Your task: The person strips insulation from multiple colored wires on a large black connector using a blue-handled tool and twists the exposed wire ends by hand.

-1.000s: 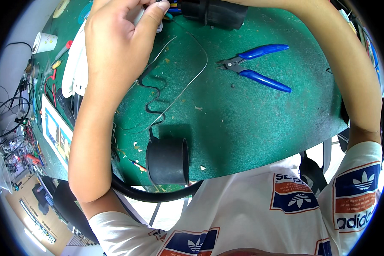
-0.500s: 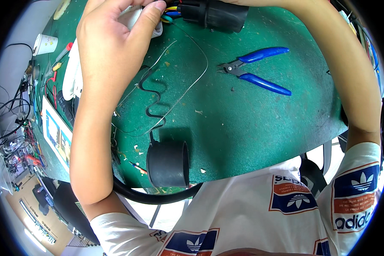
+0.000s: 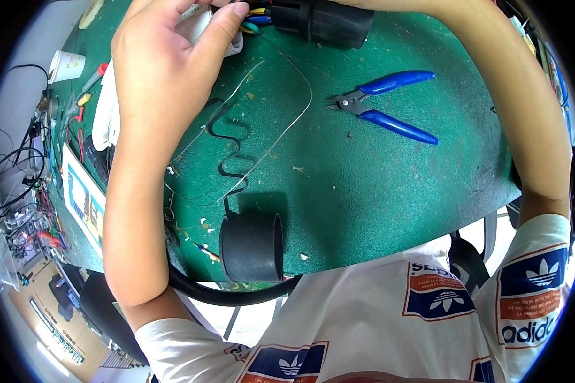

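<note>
Slightly higher than a second ago, the left hand (image 3: 166,70) pinches coloured wires (image 3: 255,16) at the black plug (image 3: 329,22) by the table's far edge. Right-hand fingers are out of view, so I cannot tell their state.

free: green mat (image 3: 377,191) centre | blocked: blue-handled cutters (image 3: 390,105) right; black sleeve (image 3: 252,246) near edge; wire loops (image 3: 236,153) left

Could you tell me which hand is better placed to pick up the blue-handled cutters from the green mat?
Probably the right: the blue-handled cutters lie on the right part of the green mat, under the right forearm. The left hand pinches coloured wires at the black connector.
</note>
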A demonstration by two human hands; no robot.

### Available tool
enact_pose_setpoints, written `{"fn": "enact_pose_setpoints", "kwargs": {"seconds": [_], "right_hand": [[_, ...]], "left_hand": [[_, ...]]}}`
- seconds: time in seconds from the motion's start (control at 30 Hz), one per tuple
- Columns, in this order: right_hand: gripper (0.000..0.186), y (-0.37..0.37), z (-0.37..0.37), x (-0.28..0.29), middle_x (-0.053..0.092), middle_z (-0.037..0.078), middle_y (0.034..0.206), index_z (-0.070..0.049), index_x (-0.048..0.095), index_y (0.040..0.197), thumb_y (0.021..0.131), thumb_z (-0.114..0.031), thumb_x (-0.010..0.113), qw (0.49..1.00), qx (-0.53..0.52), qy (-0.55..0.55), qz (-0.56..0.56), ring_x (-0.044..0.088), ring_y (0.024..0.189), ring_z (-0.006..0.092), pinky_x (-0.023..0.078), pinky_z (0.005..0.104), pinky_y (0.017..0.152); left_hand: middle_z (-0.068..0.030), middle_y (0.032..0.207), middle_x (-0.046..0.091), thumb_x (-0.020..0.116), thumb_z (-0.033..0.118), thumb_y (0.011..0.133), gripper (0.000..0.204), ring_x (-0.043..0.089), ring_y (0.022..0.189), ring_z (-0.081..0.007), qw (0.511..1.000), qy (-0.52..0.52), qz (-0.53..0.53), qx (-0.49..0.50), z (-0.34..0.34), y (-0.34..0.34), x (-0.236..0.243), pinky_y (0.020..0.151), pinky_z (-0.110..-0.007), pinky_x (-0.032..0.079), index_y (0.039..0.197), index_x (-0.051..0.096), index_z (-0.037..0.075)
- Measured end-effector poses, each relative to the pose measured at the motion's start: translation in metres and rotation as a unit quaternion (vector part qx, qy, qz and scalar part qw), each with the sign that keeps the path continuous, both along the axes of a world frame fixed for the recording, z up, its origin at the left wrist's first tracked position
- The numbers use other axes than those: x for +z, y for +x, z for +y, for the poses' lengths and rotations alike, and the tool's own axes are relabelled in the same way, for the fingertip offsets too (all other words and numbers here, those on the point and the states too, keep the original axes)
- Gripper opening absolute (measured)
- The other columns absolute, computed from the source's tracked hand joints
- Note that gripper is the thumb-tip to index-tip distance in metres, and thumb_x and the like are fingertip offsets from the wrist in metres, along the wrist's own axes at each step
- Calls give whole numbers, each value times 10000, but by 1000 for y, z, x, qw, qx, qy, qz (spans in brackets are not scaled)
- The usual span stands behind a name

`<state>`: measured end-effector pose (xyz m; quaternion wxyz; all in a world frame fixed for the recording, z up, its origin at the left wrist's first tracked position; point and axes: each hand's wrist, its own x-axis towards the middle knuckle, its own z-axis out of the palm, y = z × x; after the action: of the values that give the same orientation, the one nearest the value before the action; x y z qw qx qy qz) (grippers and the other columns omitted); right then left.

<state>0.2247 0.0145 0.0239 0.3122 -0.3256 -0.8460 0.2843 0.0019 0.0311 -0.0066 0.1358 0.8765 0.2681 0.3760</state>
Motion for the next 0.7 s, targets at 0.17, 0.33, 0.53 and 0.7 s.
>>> {"fn": "enact_pose_setpoints", "kwargs": {"seconds": [0.17, 0.33, 0.53, 0.7], "right_hand": [[194, -1, 3, -7, 670, 117, 715, 51, 686, 886, 923, -135, 644, 1000, -8, 19, 8, 595, 647, 150, 483, 318, 608], [197, -2, 1, -9, 664, 114, 713, 52, 681, 881, 922, -137, 644, 1000, -30, 0, -10, 589, 651, 146, 478, 317, 609], [198, 5, 3, -10, 641, 105, 694, 46, 677, 877, 925, -142, 637, 999, 11, 32, 12, 569, 638, 146, 461, 322, 597], [191, -7, 0, -8, 625, 105, 681, 42, 674, 874, 924, -136, 630, 997, -38, 59, -21, 558, 629, 148, 456, 323, 594]], "left_hand": [[-168, 1158, 658, 777, -15, 791, 114, 652, 1063, -279, 1000, -1, 21, 22, -5, -4, -4, 935, -351, 494, 872, 697, -1], [-193, 1179, 656, 810, 6, 739, 169, 662, 1066, -301, 998, 41, 34, 34, -8, -6, -4, 925, -365, 502, 866, 699, 6], [-201, 1169, 651, 797, 0, 734, 154, 650, 1097, -320, 996, 82, 22, 25, 7, -6, -11, 945, -378, 492, 848, 693, 11], [-198, 1148, 655, 775, -14, 750, 124, 631, 1132, -320, 1000, 7, -13, 18, -1, -9, -11, 969, -382, 475, 842, 697, 14]]}}
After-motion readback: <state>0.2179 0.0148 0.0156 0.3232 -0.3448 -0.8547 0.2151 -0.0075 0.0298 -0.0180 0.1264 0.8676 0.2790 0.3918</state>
